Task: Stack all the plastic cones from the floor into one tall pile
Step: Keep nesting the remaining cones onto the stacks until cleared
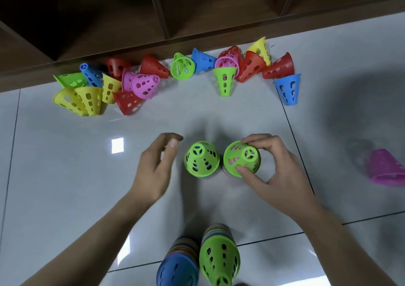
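Observation:
Two green perforated cones stand side by side on the grey tiled floor. My right hand [269, 160] grips the right green cone [241, 158] between thumb and fingers; pink shows through its holes. The left green cone [200, 159] stands free, with blue showing through its holes. My left hand [156, 165] hovers just left of it with loosely curled fingers, holding nothing. At the bottom edge, close to me, rise two tall piles: one topped by a blue cone [177, 270], the other by a green cone [219, 259].
Several loose cones in red, yellow, blue, pink and green lie along a dark wooden shelf base [131, 51] at the back. A pink cone [385, 167] lies on its side at the far right. Bare tile [65, 176] spreads to the left.

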Demonstrator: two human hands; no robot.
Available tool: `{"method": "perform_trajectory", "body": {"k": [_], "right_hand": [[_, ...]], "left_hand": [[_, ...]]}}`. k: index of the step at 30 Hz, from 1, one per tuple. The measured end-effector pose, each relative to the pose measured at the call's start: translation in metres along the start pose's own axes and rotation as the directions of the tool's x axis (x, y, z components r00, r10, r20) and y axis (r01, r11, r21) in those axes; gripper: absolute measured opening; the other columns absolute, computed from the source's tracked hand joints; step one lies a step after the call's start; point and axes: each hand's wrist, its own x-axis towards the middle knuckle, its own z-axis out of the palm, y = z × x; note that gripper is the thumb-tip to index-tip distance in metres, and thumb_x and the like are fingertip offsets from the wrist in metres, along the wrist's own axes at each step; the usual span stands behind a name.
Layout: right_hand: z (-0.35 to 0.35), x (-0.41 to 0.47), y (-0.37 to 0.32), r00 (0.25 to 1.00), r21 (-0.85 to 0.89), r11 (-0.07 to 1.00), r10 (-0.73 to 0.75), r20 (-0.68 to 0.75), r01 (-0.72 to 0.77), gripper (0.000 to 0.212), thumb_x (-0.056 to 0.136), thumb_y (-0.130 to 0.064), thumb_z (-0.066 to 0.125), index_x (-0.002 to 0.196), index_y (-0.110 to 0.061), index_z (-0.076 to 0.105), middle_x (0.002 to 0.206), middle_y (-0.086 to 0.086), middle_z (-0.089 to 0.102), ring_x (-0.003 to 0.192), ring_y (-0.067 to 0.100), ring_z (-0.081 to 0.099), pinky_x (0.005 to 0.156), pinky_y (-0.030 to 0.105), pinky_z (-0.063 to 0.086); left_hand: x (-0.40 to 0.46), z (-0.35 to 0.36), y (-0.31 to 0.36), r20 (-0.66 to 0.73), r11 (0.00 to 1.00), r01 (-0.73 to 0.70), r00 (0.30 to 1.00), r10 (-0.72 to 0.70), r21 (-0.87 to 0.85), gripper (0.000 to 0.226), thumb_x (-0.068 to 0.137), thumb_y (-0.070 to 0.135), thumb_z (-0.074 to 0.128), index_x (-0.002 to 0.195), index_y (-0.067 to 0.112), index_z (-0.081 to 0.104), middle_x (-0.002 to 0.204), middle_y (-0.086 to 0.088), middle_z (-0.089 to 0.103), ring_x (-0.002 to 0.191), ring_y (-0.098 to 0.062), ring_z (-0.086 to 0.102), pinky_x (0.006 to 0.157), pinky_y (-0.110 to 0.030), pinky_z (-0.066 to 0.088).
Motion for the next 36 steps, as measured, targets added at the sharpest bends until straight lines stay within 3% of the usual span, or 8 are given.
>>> {"method": "perform_trajectory", "body": {"k": [5, 10, 13, 17, 22, 25, 29, 36], "right_hand": [[-0.016, 0.028, 0.005, 0.998, 0.243, 0.968, 0.062, -0.015, -0.057, 0.042, 0.089, -0.043, 0.066, 0.109, -0.005, 0.061, 0.114, 0.004, 0.068, 0.109, 0.023, 0.065, 0.093, 0.032, 0.049], [-0.009, 0.089, 0.037, 0.977, 0.122, 0.976, 0.193, -0.091, -0.182, 0.012, 0.093, -0.023, 0.066, 0.098, -0.014, 0.061, 0.096, 0.001, 0.069, 0.09, 0.017, 0.066, 0.079, 0.027, 0.052], [0.007, 0.121, 0.062, 0.969, -0.049, 0.968, 0.246, -0.008, -0.246, 0.029, 0.091, -0.025, 0.07, 0.115, -0.017, 0.058, 0.111, 0.0, 0.061, 0.094, 0.016, 0.064, 0.08, 0.034, 0.054], [0.018, 0.145, 0.07, 0.976, -0.339, 0.932, 0.179, 0.122, -0.129, 0.066, 0.09, -0.029, 0.069, 0.147, -0.021, 0.038, 0.144, -0.001, 0.037, 0.118, 0.02, 0.054, 0.099, 0.042, 0.05], [0.004, 0.189, 0.058, 0.979, -0.578, 0.814, 0.063, 0.196, 0.063, 0.079, 0.09, -0.026, 0.069, 0.156, -0.023, 0.025, 0.161, -0.006, 0.023, 0.139, 0.023, 0.041, 0.111, 0.039, 0.04], [0.009, 0.205, 0.057, 0.95, -0.653, 0.746, 0.095, 0.296, 0.129, 0.081, 0.092, -0.033, 0.065, 0.158, -0.026, 0.019, 0.165, -0.008, 0.016, 0.144, 0.025, 0.035, 0.112, 0.038, 0.036], [0.022, 0.2, 0.069, 0.95, -0.603, 0.795, 0.135, 0.283, 0.067, 0.081, 0.092, -0.036, 0.064, 0.158, -0.024, 0.019, 0.164, -0.002, 0.021, 0.145, 0.029, 0.032, 0.115, 0.041, 0.033], [0.034, 0.178, 0.082, 0.99, -0.499, 0.866, 0.096, 0.099, -0.034, 0.073, 0.085, -0.041, 0.07, 0.147, -0.022, 0.035, 0.141, 0.004, 0.043, 0.121, 0.031, 0.053, 0.098, 0.045, 0.05]], "left_hand": [[0.045, -0.016, -0.013, 0.052, 0.997, 0.078, 0.996, -0.077, -0.018, 0.052, 0.104, 0.049, 0.033, 0.1, 0.014, 0.071, 0.103, 0.003, 0.072, 0.104, -0.013, 0.065, 0.091, -0.022, 0.047], [0.078, -0.015, -0.011, 0.05, 0.995, 0.013, 0.999, -0.019, 0.102, 0.027, 0.106, 0.032, 0.046, 0.102, 0.016, 0.067, 0.101, 0.004, 0.068, 0.098, -0.011, 0.064, 0.086, -0.023, 0.049], [0.099, -0.009, -0.011, 0.017, 0.988, 0.007, 1.0, -0.01, 0.156, 0.024, 0.102, 0.026, 0.056, 0.125, 0.019, 0.058, 0.122, 0.005, 0.06, 0.099, 0.003, 0.058, 0.084, -0.012, 0.046], [0.133, -0.001, -0.013, 0.073, 0.932, -0.095, 0.995, 0.074, 0.35, 0.053, 0.096, 0.02, 0.062, 0.145, 0.019, 0.042, 0.139, -0.003, 0.046, 0.122, -0.015, 0.051, 0.101, -0.03, 0.044], [0.194, 0.005, -0.001, 0.018, 0.881, -0.126, 0.991, 0.133, 0.457, 0.057, 0.091, 0.01, 0.062, 0.144, 0.007, 0.043, 0.138, -0.016, 0.045, 0.128, -0.028, 0.043, 0.104, -0.029, 0.036], [0.226, 0.009, -0.002, 0.041, 0.861, -0.075, 0.997, 0.063, 0.502, 0.065, 0.091, 0.019, 0.065, 0.15, 0.013, 0.038, 0.146, -0.015, 0.041, 0.135, -0.032, 0.04, 0.107, -0.028, 0.032], [0.244, 0.017, -0.01, 0.152, 0.792, -0.014, 0.983, -0.099, 0.61, 0.072, 0.095, 0.041, 0.061, 0.156, 0.03, 0.026, 0.154, -0.015, 0.032, 0.142, -0.04, 0.033, 0.118, -0.047, 0.03], [0.212, 0.019, -0.015, 0.065, 0.851, -0.086, 0.996, 0.061, 0.518, 0.028, 0.095, 0.031, 0.063, 0.116, 0.013, 0.058, 0.121, -0.015, 0.051, 0.104, -0.032, 0.055, 0.094, -0.033, 0.04]]}}
